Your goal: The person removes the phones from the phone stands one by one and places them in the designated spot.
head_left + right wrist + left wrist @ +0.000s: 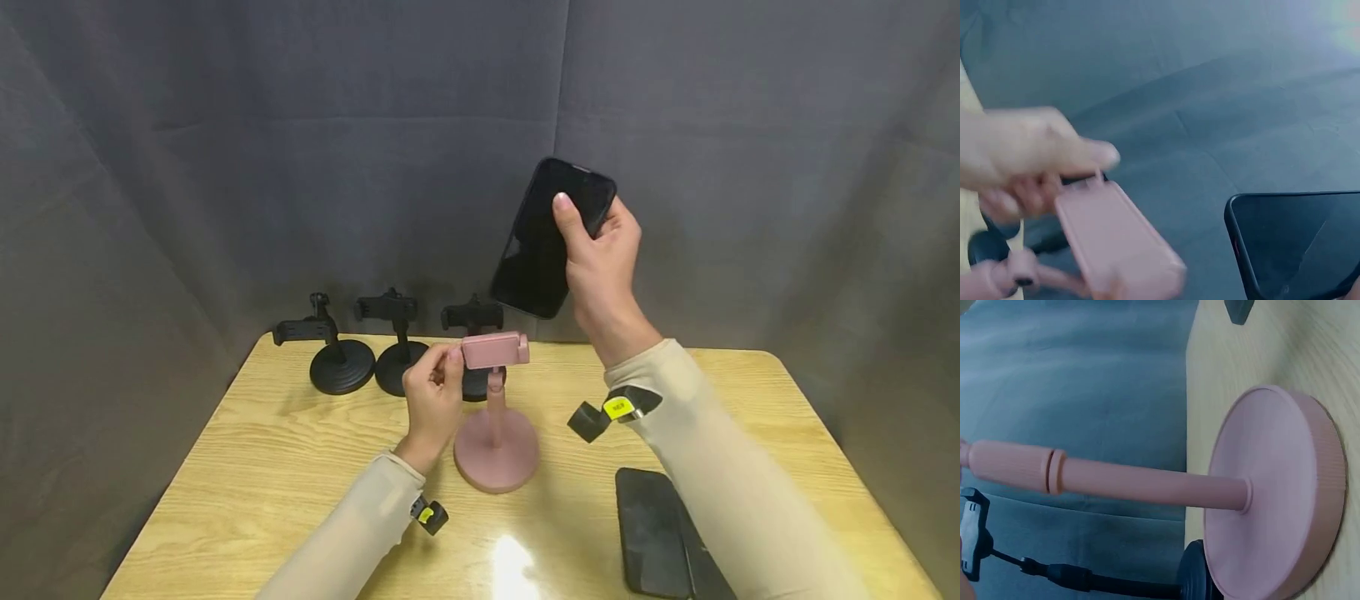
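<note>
A pink phone stand (496, 450) stands on the table, its round base and post filling much of the left wrist view. My left hand (435, 400) pinches the left end of the stand's pink clamp head (491, 351) between thumb and fingers. Raised above and to the right of the stand, my right hand (607, 262) grips a black smartphone (536, 242), thumb across its dark screen and fingers behind it. The phone tilts and is apart from the clamp. In the right wrist view the left thumb lies at the clamp's end, somewhat blurred.
Three black phone stands line the table's back edge: one at left (341, 367), one in the middle (397, 367), and one (472, 317) partly behind the pink stand. Dark phones (652, 533) lie at front right, partly under my right forearm. Grey curtains surround the wooden table (300, 467).
</note>
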The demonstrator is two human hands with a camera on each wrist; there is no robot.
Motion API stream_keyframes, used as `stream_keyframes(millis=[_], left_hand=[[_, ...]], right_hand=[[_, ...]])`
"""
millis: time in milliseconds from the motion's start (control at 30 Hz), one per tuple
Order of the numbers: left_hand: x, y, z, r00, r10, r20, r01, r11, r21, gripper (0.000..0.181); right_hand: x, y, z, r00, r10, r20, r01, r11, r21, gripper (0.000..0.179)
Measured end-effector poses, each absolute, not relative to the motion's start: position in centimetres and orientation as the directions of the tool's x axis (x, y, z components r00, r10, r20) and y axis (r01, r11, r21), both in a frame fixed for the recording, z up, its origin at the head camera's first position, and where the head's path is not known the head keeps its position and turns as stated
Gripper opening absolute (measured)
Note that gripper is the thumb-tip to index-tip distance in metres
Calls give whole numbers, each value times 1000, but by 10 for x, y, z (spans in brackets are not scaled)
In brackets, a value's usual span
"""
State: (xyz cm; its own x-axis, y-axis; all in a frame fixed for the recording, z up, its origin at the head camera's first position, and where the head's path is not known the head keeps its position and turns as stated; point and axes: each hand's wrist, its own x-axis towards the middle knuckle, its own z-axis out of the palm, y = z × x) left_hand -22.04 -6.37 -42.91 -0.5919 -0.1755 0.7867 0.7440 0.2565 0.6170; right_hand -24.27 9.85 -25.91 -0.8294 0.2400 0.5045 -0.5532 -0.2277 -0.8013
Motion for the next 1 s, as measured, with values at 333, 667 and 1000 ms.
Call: stream_keyframes(millis=[333, 667, 1000], left_hand=[[-223, -67, -424, -572, -130, 810, 719, 395, 571, 50], [-220, -68, -421, -607, -135, 783, 705, 364, 609, 26], [-219, -68, -418, -708, -99, 700, 648, 304, 698, 19]], right_hand=[[-233, 113, -273, -870, 201, 451, -488, -214, -846, 10], [-224, 119, -281, -884, 184, 429, -461, -192, -866, 10], [-215, 123, -292, -919, 139, 369, -390, -171, -905, 4]])
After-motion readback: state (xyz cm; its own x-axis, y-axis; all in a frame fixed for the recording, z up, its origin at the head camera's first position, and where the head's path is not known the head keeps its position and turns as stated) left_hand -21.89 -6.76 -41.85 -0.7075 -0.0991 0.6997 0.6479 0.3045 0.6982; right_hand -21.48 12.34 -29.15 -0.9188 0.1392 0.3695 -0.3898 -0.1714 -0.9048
